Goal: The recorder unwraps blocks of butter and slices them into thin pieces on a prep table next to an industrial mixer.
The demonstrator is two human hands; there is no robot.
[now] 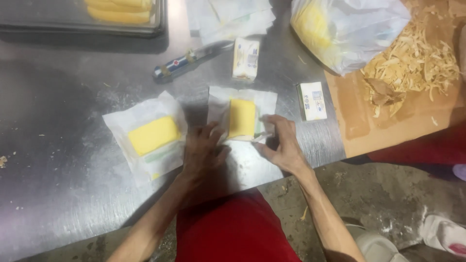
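A yellow butter block (241,118) lies on its opened white wrapper (266,101) on the steel table (63,160). My right hand (281,145) pinches the wrapper's near right corner. My left hand (201,153) rests flat on the table, fingertips touching the wrapper's left edge. To the left, a second unwrapped butter block (153,135) sits on its own spread paper (127,115).
Two wrapped butter packs (246,58) (312,100) lie behind and to the right. A knife (191,58) lies at the back. A tray (160,22) of yellow sticks is far left, a plastic bag (349,29) and cardboard (388,121) with shavings at right.
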